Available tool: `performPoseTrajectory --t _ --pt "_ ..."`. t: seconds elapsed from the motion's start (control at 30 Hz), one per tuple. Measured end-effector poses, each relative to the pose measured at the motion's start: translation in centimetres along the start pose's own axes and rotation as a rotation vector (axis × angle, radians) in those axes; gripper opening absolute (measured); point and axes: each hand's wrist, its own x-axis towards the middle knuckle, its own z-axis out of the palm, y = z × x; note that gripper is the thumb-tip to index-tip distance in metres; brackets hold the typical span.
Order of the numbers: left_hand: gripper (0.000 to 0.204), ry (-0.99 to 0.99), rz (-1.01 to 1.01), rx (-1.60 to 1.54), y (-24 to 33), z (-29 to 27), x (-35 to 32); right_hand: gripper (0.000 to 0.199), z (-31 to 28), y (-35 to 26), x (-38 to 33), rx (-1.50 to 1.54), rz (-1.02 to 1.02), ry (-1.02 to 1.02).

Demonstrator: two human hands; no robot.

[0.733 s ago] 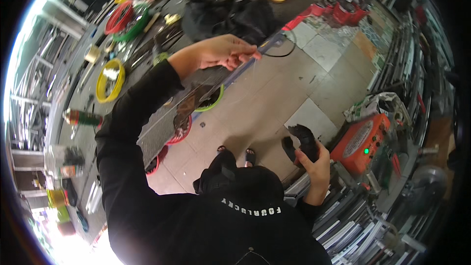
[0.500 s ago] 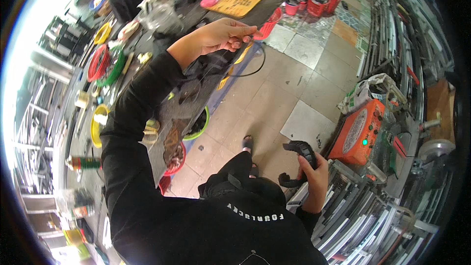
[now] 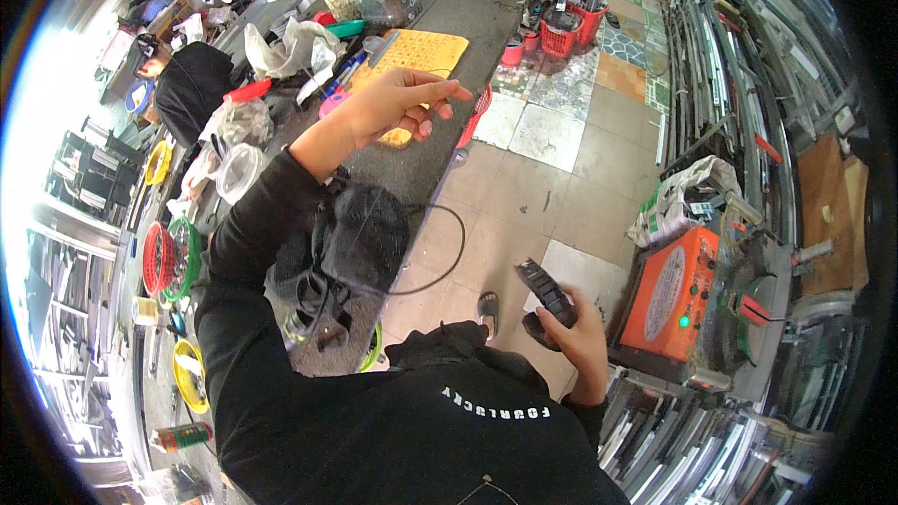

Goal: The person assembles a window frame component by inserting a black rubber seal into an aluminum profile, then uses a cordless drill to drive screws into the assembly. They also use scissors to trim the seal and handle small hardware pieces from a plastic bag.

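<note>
Your right hand (image 3: 578, 341) hangs low at the right, over the tiled floor (image 3: 561, 187), its fingers wrapped around a black handheld tool (image 3: 547, 295) whose ribbed upper end points up and to the left; your left hand (image 3: 398, 103) reaches out to the far left above the long dark workbench (image 3: 421, 168), fingers stretched forward and loosely parted, pinching nothing that can be made out; whether it touches the thin black cable (image 3: 447, 252) cannot be told. That cable loops off the bench's right edge, out over the floor and back; just beside its near end a black bundle of fabric and straps (image 3: 346, 252) lies on the bench under your left sleeve; beyond your left hand a yellow perforated mat (image 3: 412, 54) rests on the far bench, with a red strip (image 3: 475, 112) at the bench edge beside the fingertips. A sandalled foot (image 3: 486, 309) shows on the tiles near the tool; to the right of your right hand stands an orange machine box (image 3: 669, 295) with a small green light; a red basket (image 3: 159, 257) and a yellow bowl (image 3: 190, 376) sit along the bench's left side; metal bars (image 3: 739, 56) are stacked along the far right wall.
</note>
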Motion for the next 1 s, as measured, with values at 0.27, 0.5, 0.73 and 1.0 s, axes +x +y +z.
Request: performPoseTrajectory --t 0.27,0.5,0.73,1.0 --pt "0.036 0.048 0.105 0.146 1.2 -2.1 2.5 0.043 0.0 -4.2 7.2 -0.415 -0.267 0.079" --pt "0.030 0.077 0.148 0.047 0.2 1.4 0.4 0.045 0.3 -7.0 11.0 -0.162 -0.232 0.078" --pt "0.019 0.229 0.210 0.171 -3.0 7.5 -2.1 0.054 -4.0 -10.4 11.9 0.208 -0.208 -0.287" --pt "0.011 0.518 0.228 0.220 -7.6 15.6 -3.5 0.050 -4.3 -10.4 12.1 0.257 -0.285 -0.294"
